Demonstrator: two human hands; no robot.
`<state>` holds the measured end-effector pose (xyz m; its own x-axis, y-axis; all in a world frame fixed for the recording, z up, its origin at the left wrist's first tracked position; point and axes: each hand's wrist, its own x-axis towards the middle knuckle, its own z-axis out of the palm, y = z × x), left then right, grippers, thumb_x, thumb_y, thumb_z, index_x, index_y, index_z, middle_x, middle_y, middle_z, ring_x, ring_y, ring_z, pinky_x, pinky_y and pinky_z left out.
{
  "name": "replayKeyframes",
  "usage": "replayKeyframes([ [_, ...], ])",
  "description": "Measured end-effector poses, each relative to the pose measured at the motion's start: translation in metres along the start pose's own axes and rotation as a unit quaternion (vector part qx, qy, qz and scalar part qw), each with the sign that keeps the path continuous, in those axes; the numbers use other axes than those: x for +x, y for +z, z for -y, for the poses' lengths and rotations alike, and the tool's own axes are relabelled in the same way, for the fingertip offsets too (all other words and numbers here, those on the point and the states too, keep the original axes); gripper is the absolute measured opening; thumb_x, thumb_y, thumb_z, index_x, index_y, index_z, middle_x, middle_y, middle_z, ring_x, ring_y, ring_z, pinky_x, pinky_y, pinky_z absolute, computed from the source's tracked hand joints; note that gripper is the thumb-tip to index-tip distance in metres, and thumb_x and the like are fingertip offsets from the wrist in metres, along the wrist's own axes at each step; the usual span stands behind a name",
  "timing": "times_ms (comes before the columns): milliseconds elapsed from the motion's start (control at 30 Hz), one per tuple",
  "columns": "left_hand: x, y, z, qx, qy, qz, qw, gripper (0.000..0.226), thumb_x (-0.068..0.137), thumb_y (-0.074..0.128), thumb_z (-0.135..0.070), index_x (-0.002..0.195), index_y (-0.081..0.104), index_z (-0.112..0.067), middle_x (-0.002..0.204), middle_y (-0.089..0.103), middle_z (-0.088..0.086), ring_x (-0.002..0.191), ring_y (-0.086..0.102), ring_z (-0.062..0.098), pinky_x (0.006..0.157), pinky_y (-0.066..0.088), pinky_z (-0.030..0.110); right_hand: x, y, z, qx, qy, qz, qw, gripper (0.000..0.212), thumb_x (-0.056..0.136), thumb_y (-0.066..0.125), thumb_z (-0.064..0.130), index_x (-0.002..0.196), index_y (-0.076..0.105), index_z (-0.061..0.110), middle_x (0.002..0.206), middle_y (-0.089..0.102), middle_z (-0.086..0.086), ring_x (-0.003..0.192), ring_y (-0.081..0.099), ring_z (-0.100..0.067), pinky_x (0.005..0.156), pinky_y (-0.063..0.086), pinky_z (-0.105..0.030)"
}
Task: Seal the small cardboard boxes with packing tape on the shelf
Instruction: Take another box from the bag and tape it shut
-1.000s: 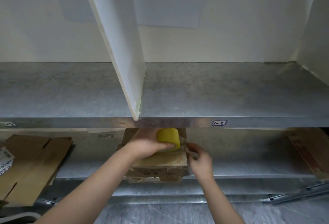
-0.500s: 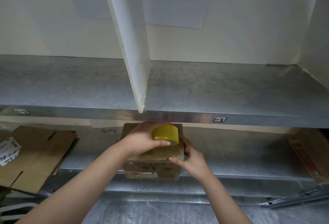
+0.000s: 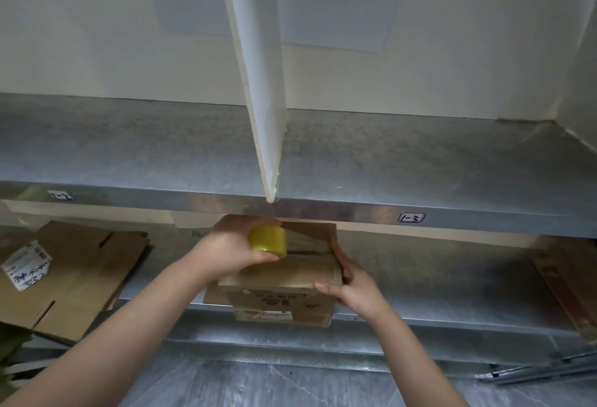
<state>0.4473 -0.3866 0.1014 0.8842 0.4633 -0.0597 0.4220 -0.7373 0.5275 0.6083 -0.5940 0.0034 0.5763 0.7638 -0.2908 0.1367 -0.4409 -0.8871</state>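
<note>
Left fingers (image 3: 258, 222) are curled over the yellow tape roll (image 3: 267, 241) with the thumb tucked under it, so the left hand (image 3: 231, 250) has it clamped tight, down on the top of the box (image 3: 281, 275) towards its back left. Right hand (image 3: 353, 285) grips the box's near right corner: thumb lying across the front top edge, fingers (image 3: 336, 250) together and running up the right side. The box sits at the front of the lower shelf (image 3: 452, 296), pretty much straight under the white divider (image 3: 261, 83) standing on the upper shelf (image 3: 420, 161). Off to the left on the lower shelf there's flattened cardboard (image 3: 93, 264) with a small white packet (image 3: 27, 264) lying on it. More cardboard (image 3: 568, 277) is on the far right.
</note>
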Motion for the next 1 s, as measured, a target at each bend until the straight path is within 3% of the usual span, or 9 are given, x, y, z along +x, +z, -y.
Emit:
replayKeyframes([
  [200,0.001,-0.016,0.016,0.081,-0.008,0.039,0.996,0.074,0.072,0.070,-0.067,0.133,0.040,-0.040,0.141,0.044,-0.006,0.125,0.045,0.019,0.103,0.040,0.032,0.004,0.006,0.005,0.019,0.013,0.010,1.000,0.094,0.071,0.084,0.041,0.145,0.028,0.056,0.148,0.045,0.010,0.131,0.048,-0.018,0.105,0.047,-0.043],
  [267,-0.002,-0.018,0.025,0.058,-0.009,0.044,0.997,0.071,0.071,0.070,-0.067,0.129,0.039,-0.039,0.133,0.046,-0.009,0.117,0.047,0.015,0.098,0.042,0.031,0.004,0.007,0.005,0.021,0.017,0.010,1.000,0.094,0.071,0.084,0.042,0.143,0.027,0.058,0.147,0.044,0.010,0.131,0.048,-0.020,0.105,0.047,-0.044],
  [400,-0.013,-0.030,0.048,0.017,-0.003,0.095,0.995,0.064,0.073,0.067,-0.069,0.124,0.031,-0.056,0.118,0.042,-0.023,0.100,0.045,0.000,0.077,0.038,0.014,0.004,0.010,0.006,0.028,0.022,0.000,0.999,0.087,0.071,0.084,0.040,0.134,0.030,0.067,0.145,0.046,0.012,0.131,0.049,-0.019,0.106,0.046,-0.044],
  [500,-0.009,-0.038,0.060,-0.015,0.002,0.105,0.994,0.065,0.068,0.067,-0.073,0.120,0.033,-0.058,0.123,0.046,-0.018,0.109,0.050,0.008,0.084,0.041,0.020,0.002,0.012,0.007,0.036,0.030,-0.005,0.999,0.082,0.070,0.084,0.041,0.125,0.032,0.073,0.134,0.045,0.021,0.130,0.050,-0.022,0.100,0.051,-0.040],
  [600,-0.004,-0.046,0.077,0.107,-0.004,0.111,0.988,0.075,0.073,0.063,-0.073,0.138,0.034,-0.048,0.139,0.049,-0.008,0.121,0.051,0.017,0.095,0.042,0.025,0.001,0.015,0.010,0.039,0.045,-0.004,0.998,0.081,0.070,0.084,0.042,0.124,0.031,0.074,0.134,0.041,0.021,0.129,0.049,-0.024,0.084,0.058,-0.028],
  [667,-0.007,-0.049,0.089,0.186,0.022,0.062,0.980,0.073,0.078,0.061,-0.068,0.142,0.032,-0.048,0.144,0.048,-0.009,0.124,0.052,0.018,0.090,0.040,0.019,0.000,0.018,0.013,0.047,0.054,-0.011,0.997,0.081,0.071,0.084,0.039,0.123,0.033,0.075,0.136,0.040,0.020,0.126,0.051,-0.022,0.075,0.058,-0.023],
  [833,-0.018,-0.058,0.117,-0.011,0.002,0.046,0.999,0.061,0.067,0.075,-0.065,0.116,0.048,-0.041,0.114,0.056,-0.015,0.100,0.056,0.006,0.083,0.046,0.018,-0.001,0.023,0.015,0.065,0.067,-0.030,0.995,0.082,0.072,0.084,0.036,0.128,0.035,0.070,0.139,0.042,0.016,0.118,0.055,-0.018,0.079,0.058,-0.025],
  [900,-0.018,-0.065,0.127,-0.013,0.018,0.053,0.998,0.057,0.067,0.078,-0.061,0.112,0.045,-0.046,0.109,0.052,-0.019,0.099,0.053,0.004,0.078,0.040,0.011,0.000,0.025,0.019,0.071,0.068,-0.036,0.995,0.081,0.072,0.084,0.034,0.128,0.037,0.069,0.139,0.042,0.016,0.116,0.056,-0.016,0.081,0.058,-0.028],
  [1000,-0.015,-0.071,0.135,-0.016,0.009,0.093,0.996,0.047,0.063,0.077,-0.066,0.095,0.044,-0.058,0.098,0.052,-0.028,0.091,0.054,-0.001,0.075,0.043,0.016,-0.002,0.029,0.020,0.080,0.070,-0.044,0.993,0.078,0.073,0.083,0.030,0.124,0.040,0.071,0.139,0.043,0.016,0.114,0.056,-0.014,0.083,0.058,-0.031],
])
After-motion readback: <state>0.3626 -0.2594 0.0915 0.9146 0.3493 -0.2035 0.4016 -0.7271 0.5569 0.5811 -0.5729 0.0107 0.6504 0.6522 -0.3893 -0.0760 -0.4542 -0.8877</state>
